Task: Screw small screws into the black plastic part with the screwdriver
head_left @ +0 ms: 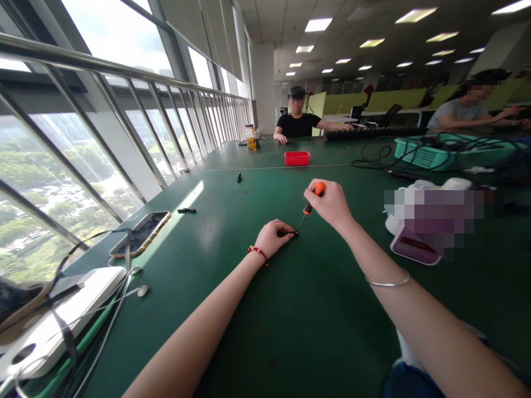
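My right hand [333, 203] is closed around the orange-and-black handle of a screwdriver [307, 208]. The shaft slants down to the left, and its tip meets a small black part [293, 232] on the green table. Thumb and fingers of my left hand [271, 236] pinch that part from the left and press it against the tabletop. Most of the part is hidden by the fingers, so its exact kind cannot be made out. Two similar small black pieces lie farther off, one black piece [186, 210] to the left and another black piece [239, 177] beyond it.
A red tray [297, 158] stands ahead on the green table [249, 309]. At left lie a phone [143, 233], earphones and a white power strip-like box [62, 320]. A teal basket [435, 153] with cables and a blurred purple-white object [427, 221] are at right. Two people sit beyond.
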Demonstrator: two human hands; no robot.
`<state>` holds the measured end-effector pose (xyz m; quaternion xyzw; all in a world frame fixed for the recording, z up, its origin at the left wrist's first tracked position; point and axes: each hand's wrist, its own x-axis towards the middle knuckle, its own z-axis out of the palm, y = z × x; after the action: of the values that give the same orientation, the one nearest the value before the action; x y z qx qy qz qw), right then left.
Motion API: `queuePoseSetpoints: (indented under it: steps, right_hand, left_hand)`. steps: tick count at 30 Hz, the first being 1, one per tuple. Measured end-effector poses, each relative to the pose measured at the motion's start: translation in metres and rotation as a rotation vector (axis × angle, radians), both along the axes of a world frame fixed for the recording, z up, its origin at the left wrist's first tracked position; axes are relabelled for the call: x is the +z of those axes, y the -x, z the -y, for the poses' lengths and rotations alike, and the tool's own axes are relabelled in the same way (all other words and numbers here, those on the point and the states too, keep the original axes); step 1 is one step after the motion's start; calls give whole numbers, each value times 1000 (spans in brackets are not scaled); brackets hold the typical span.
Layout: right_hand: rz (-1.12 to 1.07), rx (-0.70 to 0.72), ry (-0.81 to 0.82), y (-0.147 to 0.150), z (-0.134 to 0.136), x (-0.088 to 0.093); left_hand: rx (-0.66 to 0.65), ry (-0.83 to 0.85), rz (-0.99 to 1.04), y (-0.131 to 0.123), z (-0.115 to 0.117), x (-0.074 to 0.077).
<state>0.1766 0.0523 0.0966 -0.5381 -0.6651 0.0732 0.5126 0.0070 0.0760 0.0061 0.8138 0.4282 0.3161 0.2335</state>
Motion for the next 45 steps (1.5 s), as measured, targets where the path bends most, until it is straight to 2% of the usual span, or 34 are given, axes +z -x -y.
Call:
queuePoseSetpoints:
  steps: [7,16,29,38,42,45]
  right_hand:
    - [15,-21,19,0,-4,-8]
    - [-56,-38,14,1,-2,-4]
    - [-46,-47,45,1,-2,-6]
    - [71,-43,66,6,4,-2]
    - [163,-114,77,5,9,6]
    - [275,-115,134,4,13,13]
  left_hand:
    - [-5,-2,-2,0,-1,-1]
    - [-5,-6,-21,0,-1,0]
    - [-8,-20,-25,1,-1,-1]
    - [-16,-44,-34,0,-3,-3]
    - [7,-43,-21,1,-2,-4]
    - [-8,-31,-12,1,-2,-3]
